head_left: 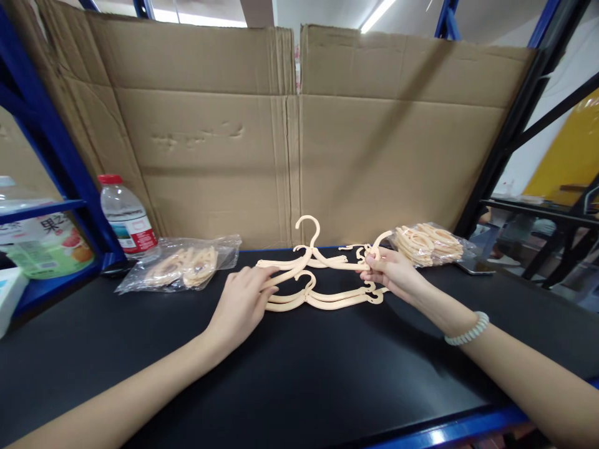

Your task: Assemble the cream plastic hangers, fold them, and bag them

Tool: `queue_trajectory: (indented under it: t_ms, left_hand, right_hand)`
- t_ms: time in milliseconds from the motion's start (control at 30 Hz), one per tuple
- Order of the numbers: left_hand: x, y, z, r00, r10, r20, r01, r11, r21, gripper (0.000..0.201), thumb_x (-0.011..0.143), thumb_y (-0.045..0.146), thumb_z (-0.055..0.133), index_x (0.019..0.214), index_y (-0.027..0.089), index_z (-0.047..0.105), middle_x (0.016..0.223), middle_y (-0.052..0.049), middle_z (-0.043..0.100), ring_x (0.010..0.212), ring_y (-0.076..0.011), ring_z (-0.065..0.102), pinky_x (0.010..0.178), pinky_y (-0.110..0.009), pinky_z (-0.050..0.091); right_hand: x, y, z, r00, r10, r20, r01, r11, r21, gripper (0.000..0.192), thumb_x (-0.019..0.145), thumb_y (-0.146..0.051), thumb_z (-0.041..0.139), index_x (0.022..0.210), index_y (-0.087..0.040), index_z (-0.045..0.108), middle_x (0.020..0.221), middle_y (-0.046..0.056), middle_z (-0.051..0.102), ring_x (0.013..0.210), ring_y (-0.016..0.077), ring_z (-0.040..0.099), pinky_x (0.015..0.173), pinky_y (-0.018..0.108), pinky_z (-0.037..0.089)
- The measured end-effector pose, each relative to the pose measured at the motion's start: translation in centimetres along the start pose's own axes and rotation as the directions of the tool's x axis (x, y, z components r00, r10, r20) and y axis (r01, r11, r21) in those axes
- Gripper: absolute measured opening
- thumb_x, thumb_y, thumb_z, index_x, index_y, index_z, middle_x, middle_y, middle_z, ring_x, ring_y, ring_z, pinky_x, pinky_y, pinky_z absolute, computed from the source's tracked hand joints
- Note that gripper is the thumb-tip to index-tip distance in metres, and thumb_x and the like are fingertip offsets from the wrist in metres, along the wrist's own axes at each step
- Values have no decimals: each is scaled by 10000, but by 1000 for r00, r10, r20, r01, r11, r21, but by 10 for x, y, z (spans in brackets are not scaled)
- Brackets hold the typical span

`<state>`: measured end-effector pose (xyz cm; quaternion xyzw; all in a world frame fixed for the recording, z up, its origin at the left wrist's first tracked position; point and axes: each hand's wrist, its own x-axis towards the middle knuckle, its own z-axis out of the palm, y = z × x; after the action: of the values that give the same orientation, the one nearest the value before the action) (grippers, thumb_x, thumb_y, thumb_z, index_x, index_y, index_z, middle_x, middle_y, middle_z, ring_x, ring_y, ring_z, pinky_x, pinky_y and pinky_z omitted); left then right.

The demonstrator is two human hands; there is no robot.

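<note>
A cream plastic clothes hanger (pixel 307 253) is held up over the table with its hook upward. My left hand (pixel 242 298) is closed around its left arm. My right hand (pixel 395 271) pinches its right end, where a curved cream piece (pixel 380 239) rises from the fingers; whether that piece is joined to the hanger, I cannot tell. Just below lie stacked hangers (pixel 337 304), their left ends partly behind my left hand. More cream hanger parts (pixel 334 260) lie behind the held hanger, partly covered by it.
On the black table (pixel 299 380), a clear bag of cream parts (pixel 199 268) lies left and another bag (pixel 425 243) right, beside a phone-like flat object (pixel 477 266). A red-capped bottle (pixel 126 218) stands at left. Cardboard (pixel 210 143) walls the back; blue posts (pixel 51 125) frame the side.
</note>
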<state>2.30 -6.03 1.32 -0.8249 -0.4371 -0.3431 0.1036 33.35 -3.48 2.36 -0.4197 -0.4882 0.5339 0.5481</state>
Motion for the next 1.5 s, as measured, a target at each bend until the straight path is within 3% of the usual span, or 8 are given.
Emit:
queue_trajectory:
  t_ms: [100,233,367,533,667,800,1033,1500]
  left_hand:
    - [7,8,-15,982,180,55,-186,972,142,291,934,175,364,1105,158,599,848,-73,675,753,-204,593,739,-342,399]
    - [-3,18,-41,983,16,184,-75,945,318,252,895,142,416,984,181,648,752,-57,657,653,-204,596,641,-309,407]
    - [-34,25,-52,924,-56,378,-101,918,384,240,873,106,459,876,195,682,866,-64,676,724,-220,627,666,-330,437]
    - [-52,38,-53,945,-126,302,-20,899,438,305,845,181,581,1147,189,622,1172,-118,631,1031,-298,576,762,-387,461]
    - [-54,54,-54,932,-159,325,-1,897,442,159,863,193,567,986,194,667,998,-84,675,918,-264,608,757,-386,453]
    - [-63,63,-47,940,-184,286,21,872,489,165,867,177,545,973,160,670,914,-91,679,876,-270,618,756,-405,455]
    - [-76,59,-36,981,-134,137,44,853,520,261,872,186,522,1097,135,644,976,-109,683,860,-257,623,775,-406,449]
    - [-105,84,-60,993,98,62,-110,966,235,301,882,224,483,1150,210,621,1024,-73,706,896,-217,654,837,-368,500]
  right_hand:
    - [-5,-5,2,1000,-23,16,21,996,84,200,763,-239,746,829,-189,564,741,4,629,651,131,654,641,247,580]
    - [-34,-9,-7,991,-93,95,85,993,83,246,708,-313,789,849,-182,635,846,11,631,716,105,592,613,197,520]
    - [-65,-3,-42,967,197,159,-169,970,-176,294,654,-345,810,812,-131,683,676,9,588,566,82,493,464,178,416]
    - [-81,9,-69,986,-24,-163,-78,805,-589,394,670,-440,707,941,-158,661,680,32,621,458,119,473,432,269,414]
    - [-103,13,-40,899,-437,-9,213,456,-864,311,750,-420,614,973,-206,656,918,110,667,785,269,603,731,429,509]
    - [-121,19,0,861,-263,434,502,309,-808,157,874,-308,557,985,-269,661,987,77,651,946,259,575,813,386,495]
    - [-85,19,9,799,-218,561,581,38,-813,177,896,-141,480,807,-200,621,816,62,611,802,233,575,737,372,477]
    - [-56,29,31,815,-158,557,569,37,-821,545,897,-414,508,1373,-156,442,1400,175,459,1319,330,382,1056,531,357]
